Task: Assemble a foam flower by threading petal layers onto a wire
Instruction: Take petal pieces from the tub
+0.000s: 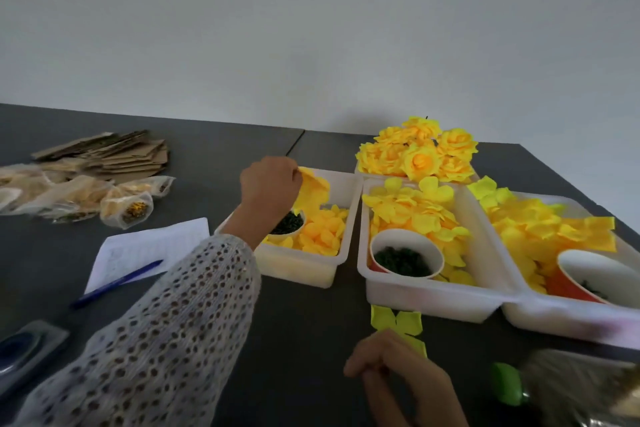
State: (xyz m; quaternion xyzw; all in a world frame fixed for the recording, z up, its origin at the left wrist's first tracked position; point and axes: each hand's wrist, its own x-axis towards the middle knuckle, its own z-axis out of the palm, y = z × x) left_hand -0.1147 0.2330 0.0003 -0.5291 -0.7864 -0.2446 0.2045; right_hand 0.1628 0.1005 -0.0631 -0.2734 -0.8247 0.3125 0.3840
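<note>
Left grip (268, 180): fingers closed, pinching a yellow petal layer (311, 192) lifted above the left bin (304, 267); arm in an openwork knit sleeve (166, 329).

Right grip (391, 371): fingers curled together at the tabletop's near edge, pinching the near end of a pale yellow-green petal layer (398, 322) that lies flat on the tabletop (304, 340) just before the middle bin (no wire can be made out in this grip).

Left bin: white plastic, holding orange-yellow petals (322, 232) and a small cup of dark green pieces (287, 224), the cup partly hidden behind the left wrist.

Middle bin (429, 298): white plastic, touching the left bin's side; heaped yellow petals (415, 211); a red paper cup (405, 255) of dark green pieces at its near end.

Right bin (561, 319): white plastic, against the middle bin; more yellow petals (540, 225) and another red cup (588, 274), cut off by the frame edge.

Finished yellow flowers (419, 152): a cluster behind the bins, at the tabletop's far edge by the wall.

Left part of the tabletop: lined paper sheet (152, 246) with a blue pen (117, 284) lying across its near corner; clear bags (69, 198) of small parts; stacked cardboard pieces (117, 152) toward the far edge.

Near right corner: a blurred bottle with a green cap (507, 388).
</note>
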